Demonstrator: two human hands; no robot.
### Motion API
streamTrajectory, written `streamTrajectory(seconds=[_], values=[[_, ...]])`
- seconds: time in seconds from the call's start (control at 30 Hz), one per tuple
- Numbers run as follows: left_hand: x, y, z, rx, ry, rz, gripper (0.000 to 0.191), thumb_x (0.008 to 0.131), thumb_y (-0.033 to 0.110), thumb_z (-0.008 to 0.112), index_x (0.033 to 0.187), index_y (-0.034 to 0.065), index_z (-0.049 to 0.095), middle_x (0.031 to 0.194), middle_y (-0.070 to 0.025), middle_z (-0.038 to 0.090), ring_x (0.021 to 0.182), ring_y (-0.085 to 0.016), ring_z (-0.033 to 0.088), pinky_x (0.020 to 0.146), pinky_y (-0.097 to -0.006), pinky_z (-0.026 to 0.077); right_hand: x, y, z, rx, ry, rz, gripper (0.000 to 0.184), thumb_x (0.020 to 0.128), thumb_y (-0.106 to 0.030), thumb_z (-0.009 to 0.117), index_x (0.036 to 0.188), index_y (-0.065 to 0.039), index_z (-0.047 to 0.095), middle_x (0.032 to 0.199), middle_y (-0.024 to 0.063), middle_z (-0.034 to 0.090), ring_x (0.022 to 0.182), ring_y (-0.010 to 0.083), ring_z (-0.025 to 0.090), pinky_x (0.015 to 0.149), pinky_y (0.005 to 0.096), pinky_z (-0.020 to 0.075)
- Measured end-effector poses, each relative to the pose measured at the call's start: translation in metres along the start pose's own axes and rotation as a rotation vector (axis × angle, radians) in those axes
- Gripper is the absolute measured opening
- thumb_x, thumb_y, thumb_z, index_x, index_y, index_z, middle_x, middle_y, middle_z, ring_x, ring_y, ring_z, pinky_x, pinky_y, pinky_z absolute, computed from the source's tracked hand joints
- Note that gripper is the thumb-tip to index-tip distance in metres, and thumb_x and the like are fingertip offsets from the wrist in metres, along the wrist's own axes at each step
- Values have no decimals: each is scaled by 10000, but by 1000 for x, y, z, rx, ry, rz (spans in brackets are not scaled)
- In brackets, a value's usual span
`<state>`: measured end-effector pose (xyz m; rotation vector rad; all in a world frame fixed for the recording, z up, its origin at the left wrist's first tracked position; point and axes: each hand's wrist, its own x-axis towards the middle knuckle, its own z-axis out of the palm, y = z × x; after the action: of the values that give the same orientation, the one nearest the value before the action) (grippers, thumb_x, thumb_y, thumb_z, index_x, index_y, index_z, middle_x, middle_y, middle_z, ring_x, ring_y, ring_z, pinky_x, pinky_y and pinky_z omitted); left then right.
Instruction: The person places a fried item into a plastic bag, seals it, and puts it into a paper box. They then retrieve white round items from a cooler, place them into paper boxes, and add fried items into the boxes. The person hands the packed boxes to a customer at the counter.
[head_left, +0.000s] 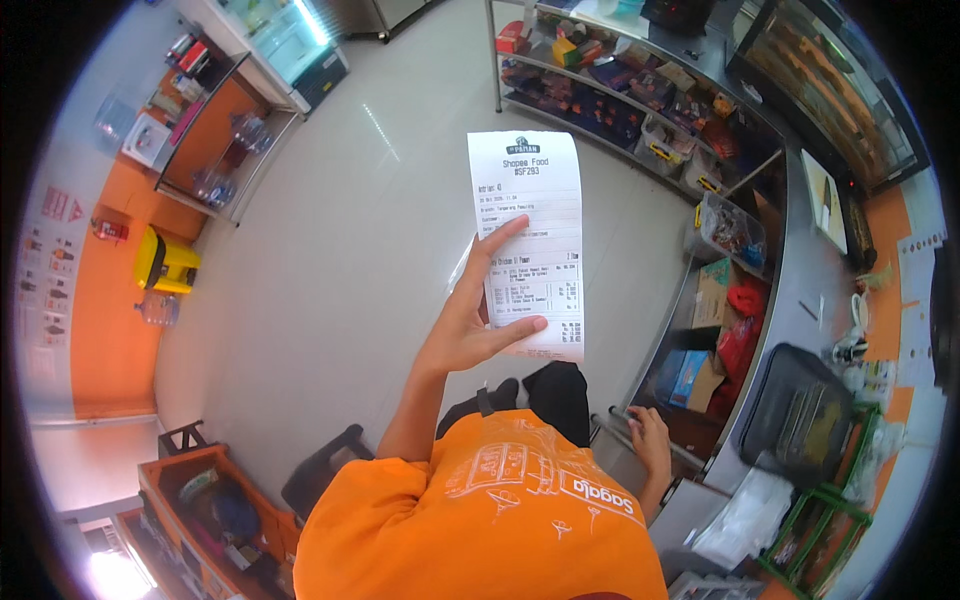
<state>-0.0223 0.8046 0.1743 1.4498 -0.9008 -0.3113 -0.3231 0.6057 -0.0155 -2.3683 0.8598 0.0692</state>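
A long printed paper receipt (551, 247) is held up in front of my torso by my left hand (480, 300). The fingers pass over the front of the paper near its middle, while the thumb presses lower down, close to the bottom edge. Part of the print is covered by these fingers. Lower and to the right, my right hand (651, 444) hangs beside the metal tubes (637, 431) under the steel counter, its fingers loosely bent and apart. No object shows in it, and I cannot tell whether it touches the tubes.
Along the right runs a steel counter (765, 360) bearing a black lidded appliance (799, 416), a knife on a white cutting board (823, 199) and plastic bags (746, 517). Underneath are cardboard boxes (711, 292) and a clear bin (726, 232). An orange cabinet (150, 480) stands lower left, a yellow bin (166, 259) farther up.
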Motion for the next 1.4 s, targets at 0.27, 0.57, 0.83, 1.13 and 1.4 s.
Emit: streamTrajectory(seconds=[0.27, 0.57, 0.83, 1.13, 1.4], values=[[-8, 10, 14, -171, 57, -27, 836, 642, -6, 719, 1358, 78, 297, 1284, -139, 360, 1178, -236, 416, 939, -319, 428, -2, 48, -16, -38, 62, -8, 252, 818, -146, 569, 1066, -104, 567, 899, 136, 560, 763, 302, 595, 710, 399, 464], [-98, 44, -4, -52, 81, -131, 818, 646, -41, 677, 1357, 93, 295, 1249, -145, 391, 1134, -239, 469, 898, -329, 467, 62, 27, -38, 262, 152, -213, 242, 826, -156, 582, 1048, -61, 581, 956, 137, 594, 829, 217, 592, 720, 333, 472], [-144, 52, -36, 47, 94, -313, 822, 643, -65, 685, 1352, 85, 298, 1228, -146, 398, 1157, -251, 440, 940, -351, 424, 96, -33, 18, 719, -52, 29, 277, 780, -136, 624, 1044, -62, 582, 962, 92, 589, 909, 192, 557, 781, 320, 449], [-175, 67, -19, 29, 270, -692, 813, 660, -76, 697, 1349, 46, 282, 1195, -148, 387, 1117, -253, 472, 901, -347, 456, 202, -73, 36, -465, 155, -112, 622, 742, -237, 665, 1280, -108, 380, 1208, 224, 441, 1097, 385, 462, 877, 476, 415], [-208, 62, 3, -244, 570, -1044, 814, 674, -78, 690, 1359, 65, 275, 1206, -144, 393, 1096, -239, 488, 869, -358, 484, 332, -60, 40, -491, 27, -228, 884, 661, -327, 760, 1369, -378, 233, 1179, 287, 461, 1043, 436, 517, 830, 506, 457]])
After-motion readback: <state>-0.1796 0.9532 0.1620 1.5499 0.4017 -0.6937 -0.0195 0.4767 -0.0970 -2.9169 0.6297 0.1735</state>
